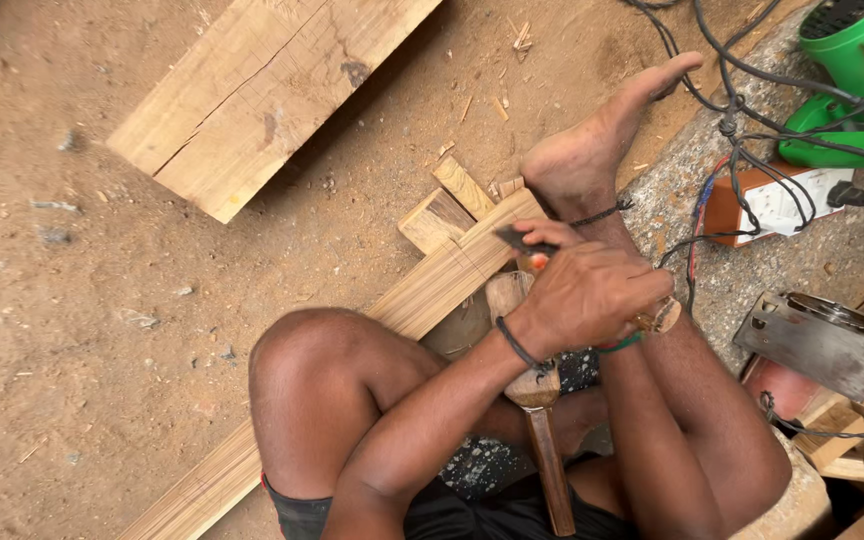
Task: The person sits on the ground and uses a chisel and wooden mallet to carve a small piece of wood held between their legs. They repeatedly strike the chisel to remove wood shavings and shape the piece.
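The left hand [582, 300] is covering most of the chisel [524, 244]; the mallet [537, 400] handle is running off the bottom edge.

A pale tan plank [252, 90] lay on reddish-brown dirt [72, 330]; the power tool [852, 60] was bright green, its cables [742, 120] black, the wristband [520, 350] black.

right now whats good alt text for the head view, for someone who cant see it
Seen from above, a person sitting on a dirt floor grips a chisel with the left hand against a long wooden strip, one bare foot resting on it. A wooden mallet lies across the lap; a green power tool sits nearby.
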